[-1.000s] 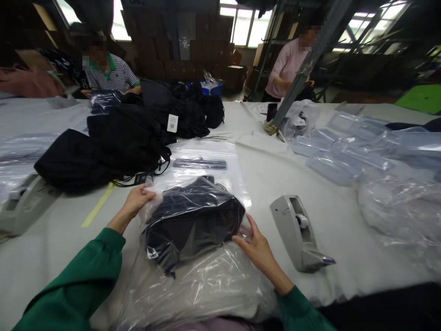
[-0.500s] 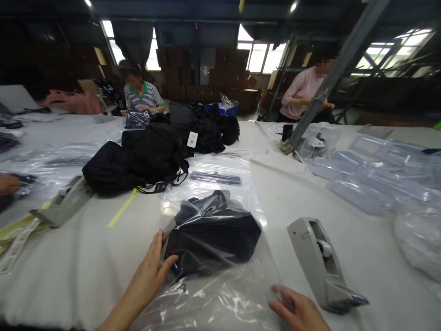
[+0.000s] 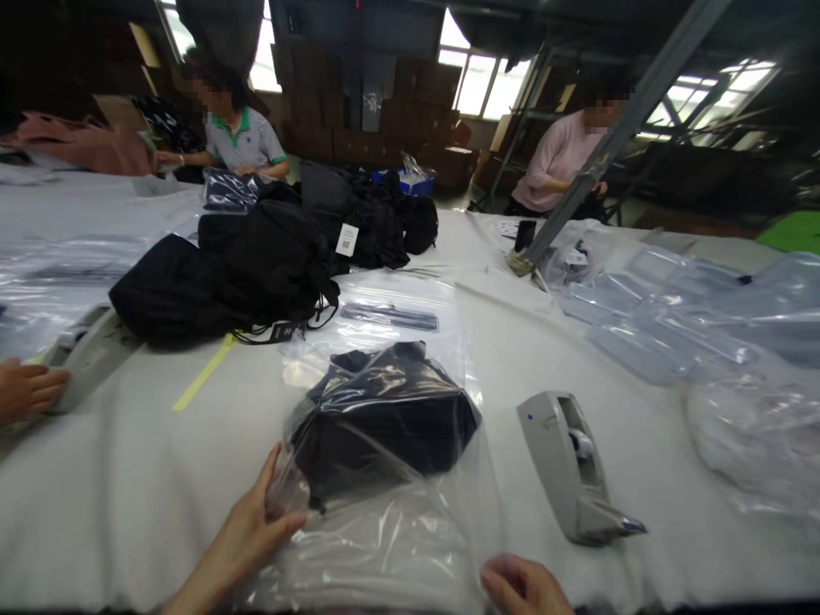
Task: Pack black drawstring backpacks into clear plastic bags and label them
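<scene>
A folded black garment (image 3: 384,418) lies inside a clear plastic bag (image 3: 397,521) on the white table (image 3: 160,478) in front of me. My left hand (image 3: 249,534) grips the bag's left edge beside the garment, thumb pressed on the plastic. At the bottom edge of the view my right hand (image 3: 522,585) rests on the bag's near right part, with only curled fingers showing. A flat clear bag with a printed label (image 3: 390,316) lies just beyond the garment.
A grey tape dispenser (image 3: 570,465) stands to the right. A pile of black garments (image 3: 231,273) lies left of centre, with another dispenser (image 3: 83,354) and someone's hand (image 3: 26,389) at the far left. Clear bags (image 3: 672,316) cover the right. Two people work at the far side.
Both hands slid from the garment's sides down toward me along the bag. The view shifted, and another person's hand now shows at the left dispenser.
</scene>
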Action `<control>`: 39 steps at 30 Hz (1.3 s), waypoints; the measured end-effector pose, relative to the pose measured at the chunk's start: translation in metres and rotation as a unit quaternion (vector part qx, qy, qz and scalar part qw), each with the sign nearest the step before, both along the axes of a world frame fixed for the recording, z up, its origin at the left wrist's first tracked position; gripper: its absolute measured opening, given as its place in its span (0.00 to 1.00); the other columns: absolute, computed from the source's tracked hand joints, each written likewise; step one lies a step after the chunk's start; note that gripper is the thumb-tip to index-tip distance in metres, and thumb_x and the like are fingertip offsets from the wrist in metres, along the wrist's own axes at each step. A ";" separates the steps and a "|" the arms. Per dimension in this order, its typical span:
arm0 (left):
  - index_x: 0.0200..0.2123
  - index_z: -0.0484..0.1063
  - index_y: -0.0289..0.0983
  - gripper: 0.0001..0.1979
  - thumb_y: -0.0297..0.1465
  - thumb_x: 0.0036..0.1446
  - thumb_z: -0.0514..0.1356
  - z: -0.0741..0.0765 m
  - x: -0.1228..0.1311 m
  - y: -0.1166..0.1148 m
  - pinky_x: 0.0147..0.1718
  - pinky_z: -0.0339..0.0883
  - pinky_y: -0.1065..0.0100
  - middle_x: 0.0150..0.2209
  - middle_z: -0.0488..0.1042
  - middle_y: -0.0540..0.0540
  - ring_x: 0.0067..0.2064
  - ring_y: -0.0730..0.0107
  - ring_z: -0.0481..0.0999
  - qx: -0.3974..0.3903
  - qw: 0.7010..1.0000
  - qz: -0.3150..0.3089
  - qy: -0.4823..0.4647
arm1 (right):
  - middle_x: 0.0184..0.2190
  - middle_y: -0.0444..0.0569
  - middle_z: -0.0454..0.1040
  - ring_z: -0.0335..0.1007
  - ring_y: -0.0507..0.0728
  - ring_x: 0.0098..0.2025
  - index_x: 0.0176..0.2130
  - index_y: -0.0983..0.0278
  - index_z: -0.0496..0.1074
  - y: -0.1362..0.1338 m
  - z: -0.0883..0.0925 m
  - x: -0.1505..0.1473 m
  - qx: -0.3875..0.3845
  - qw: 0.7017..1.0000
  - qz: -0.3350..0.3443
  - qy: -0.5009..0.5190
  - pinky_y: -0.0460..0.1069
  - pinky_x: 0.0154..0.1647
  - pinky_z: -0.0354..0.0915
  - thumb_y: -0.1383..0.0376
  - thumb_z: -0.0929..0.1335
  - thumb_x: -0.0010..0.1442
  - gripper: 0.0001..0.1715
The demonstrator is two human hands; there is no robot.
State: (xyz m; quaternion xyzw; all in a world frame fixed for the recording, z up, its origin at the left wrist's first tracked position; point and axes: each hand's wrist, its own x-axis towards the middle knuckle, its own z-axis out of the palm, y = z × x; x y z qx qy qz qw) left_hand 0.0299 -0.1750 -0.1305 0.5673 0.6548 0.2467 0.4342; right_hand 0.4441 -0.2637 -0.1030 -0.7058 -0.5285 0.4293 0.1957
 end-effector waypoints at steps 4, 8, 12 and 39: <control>0.66 0.52 0.33 0.49 0.44 0.44 0.67 0.004 -0.013 -0.036 0.46 0.71 0.58 0.38 0.78 0.44 0.43 0.53 0.79 -0.082 0.990 0.068 -0.092 | 0.27 0.51 0.77 0.72 0.60 0.30 0.32 0.65 0.76 -0.015 0.005 0.002 0.005 0.987 -0.131 0.094 0.51 0.32 0.69 0.44 0.69 0.48 0.27; 0.50 0.71 0.35 0.37 0.45 0.38 0.72 0.003 -0.012 -0.081 0.36 0.71 0.64 0.34 0.79 0.45 0.37 0.59 0.78 -0.159 0.955 0.162 -0.189 | 0.19 0.45 0.70 0.66 0.55 0.19 0.35 0.65 0.75 -0.033 -0.003 0.008 -0.054 0.973 -0.197 0.108 0.48 0.20 0.62 0.41 0.69 0.46 0.31; 0.31 0.75 0.35 0.25 0.51 0.41 0.69 -0.010 -0.007 -0.123 0.25 0.63 0.70 0.24 0.74 0.50 0.25 0.68 0.72 -0.203 0.932 0.208 -0.217 | 0.19 0.46 0.70 0.66 0.55 0.19 0.34 0.66 0.76 -0.052 -0.011 0.012 -0.059 0.976 -0.194 0.078 0.47 0.18 0.61 0.41 0.69 0.45 0.32; 0.69 0.46 0.42 0.41 0.46 0.57 0.59 0.040 0.004 0.060 0.52 0.66 0.52 0.49 0.67 0.39 0.51 0.51 0.72 0.284 0.951 -0.063 0.107 | 0.26 0.47 0.75 0.73 0.59 0.29 0.59 0.72 0.62 0.091 0.014 -0.051 0.254 0.962 -0.081 -0.051 0.52 0.34 0.68 0.48 0.65 0.55 0.42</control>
